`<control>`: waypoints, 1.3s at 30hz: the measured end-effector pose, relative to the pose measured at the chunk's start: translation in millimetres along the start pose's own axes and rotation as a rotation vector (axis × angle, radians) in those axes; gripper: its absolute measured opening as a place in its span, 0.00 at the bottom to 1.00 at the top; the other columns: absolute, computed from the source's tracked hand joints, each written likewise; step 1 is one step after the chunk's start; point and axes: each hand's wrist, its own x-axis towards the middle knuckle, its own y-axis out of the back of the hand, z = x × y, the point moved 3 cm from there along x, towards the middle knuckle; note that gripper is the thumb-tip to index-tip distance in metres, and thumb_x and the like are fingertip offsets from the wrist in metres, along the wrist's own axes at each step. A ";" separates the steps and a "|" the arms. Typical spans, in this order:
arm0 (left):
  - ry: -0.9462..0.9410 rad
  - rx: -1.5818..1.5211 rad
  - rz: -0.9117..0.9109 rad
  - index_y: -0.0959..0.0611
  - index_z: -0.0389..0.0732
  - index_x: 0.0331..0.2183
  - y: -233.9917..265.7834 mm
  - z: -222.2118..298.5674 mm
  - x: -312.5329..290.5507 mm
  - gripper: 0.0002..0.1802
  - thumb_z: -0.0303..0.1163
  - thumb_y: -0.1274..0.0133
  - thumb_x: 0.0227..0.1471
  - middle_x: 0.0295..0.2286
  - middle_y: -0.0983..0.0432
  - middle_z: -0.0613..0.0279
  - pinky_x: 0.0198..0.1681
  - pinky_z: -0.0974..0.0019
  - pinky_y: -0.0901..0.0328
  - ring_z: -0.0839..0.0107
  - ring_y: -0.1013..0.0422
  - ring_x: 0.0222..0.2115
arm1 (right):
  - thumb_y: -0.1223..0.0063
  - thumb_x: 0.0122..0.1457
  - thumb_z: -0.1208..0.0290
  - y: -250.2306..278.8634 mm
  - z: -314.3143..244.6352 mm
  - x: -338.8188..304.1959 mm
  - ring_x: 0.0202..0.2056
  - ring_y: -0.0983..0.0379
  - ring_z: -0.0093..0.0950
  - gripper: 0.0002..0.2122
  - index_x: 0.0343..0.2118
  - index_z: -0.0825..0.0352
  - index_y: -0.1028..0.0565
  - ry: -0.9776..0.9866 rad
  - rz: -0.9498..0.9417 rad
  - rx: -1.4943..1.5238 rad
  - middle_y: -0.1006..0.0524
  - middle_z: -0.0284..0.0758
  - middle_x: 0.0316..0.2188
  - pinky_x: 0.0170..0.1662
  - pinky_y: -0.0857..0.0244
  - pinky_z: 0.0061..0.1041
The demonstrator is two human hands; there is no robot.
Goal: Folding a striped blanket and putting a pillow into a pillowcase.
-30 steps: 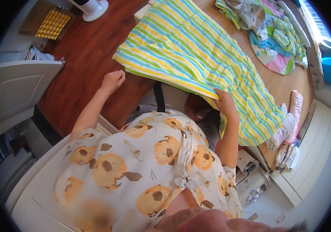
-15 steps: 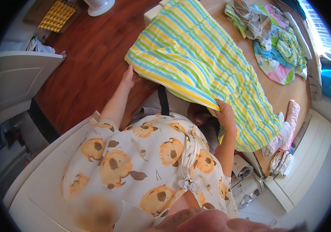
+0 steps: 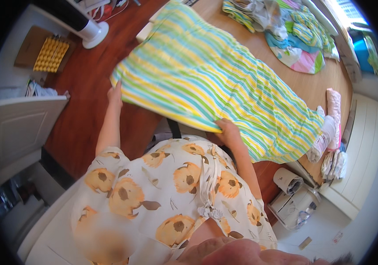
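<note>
A large striped cloth [image 3: 206, 88] in yellow, green, turquoise and white lies spread over the wooden table [image 3: 242, 44], its near edge drawn out toward me. At the cloth's left corner, my left hand [image 3: 115, 94] is closed on the fabric with the arm stretched out. Closer to my body, my right hand [image 3: 228, 131] pinches the same near edge. Between the two hands the edge runs fairly taut. Wrinkles and folds cross the right part of the cloth.
A heap of mixed clothes [image 3: 297, 39] sits at the table's far right. Rolled cloths [image 3: 330, 117] lie by its right edge. On the left are an open white door [image 3: 25, 128], a yellow egg-tray-like panel [image 3: 51, 54] and a white-based appliance [image 3: 95, 36]. A white chair back [image 3: 47, 221] is behind me.
Both hands have moved left with the cloth's near edge, and the left corner is pulled farther out. The view has shifted too, bringing more of the left side into sight.
</note>
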 end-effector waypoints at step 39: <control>0.130 -0.197 -0.247 0.28 0.45 0.47 -33.5 16.6 -38.6 0.24 0.50 0.50 0.54 0.39 0.24 0.63 0.32 0.62 0.29 0.66 0.26 0.34 | 0.64 0.64 0.55 -114.7 312.6 -225.9 0.56 0.41 0.40 0.27 0.59 0.70 0.44 -0.461 1.692 2.103 0.39 0.42 0.57 0.57 0.44 0.40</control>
